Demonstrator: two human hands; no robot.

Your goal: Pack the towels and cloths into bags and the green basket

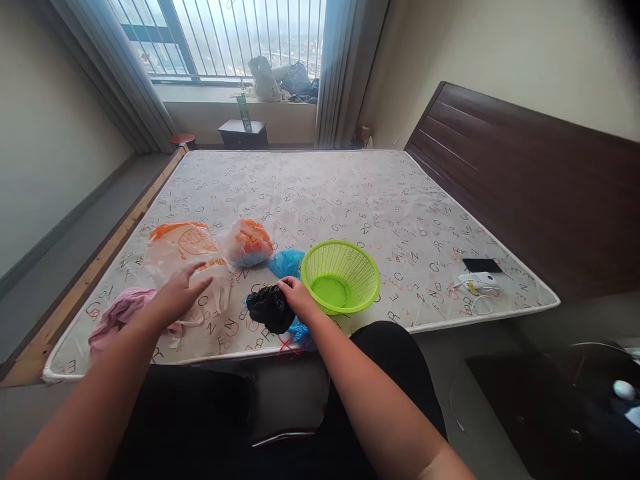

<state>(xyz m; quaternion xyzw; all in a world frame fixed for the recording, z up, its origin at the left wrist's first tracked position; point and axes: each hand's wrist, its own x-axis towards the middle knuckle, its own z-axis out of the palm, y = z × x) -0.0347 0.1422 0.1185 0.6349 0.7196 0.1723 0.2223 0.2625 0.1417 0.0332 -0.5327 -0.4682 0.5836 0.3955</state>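
At lower centre, I'm pinching the black bag (269, 309) by its edge in the right hand (299, 299); a light hold should be sparing the thin plastic. My left hand (181, 293) is spreading loosely, seemingly empty, before the orange-printed bag (186, 245) at left. The black bag is looking glossy, crumpled.

The place was a bedroom in a home; a broad, letter-printed mattress (310, 193) took up the middle of it, with a wooden bed rail (93, 277) along its left side and a dark panelled headboard (520, 153) by the plain wall (500, 60) at right; beyond the bed stood a small dark cabinet (243, 140) and a round reddish stool (183, 139); long grey curtains (345, 73) flanked a barred window (260, 33) that let in hazy daylight.
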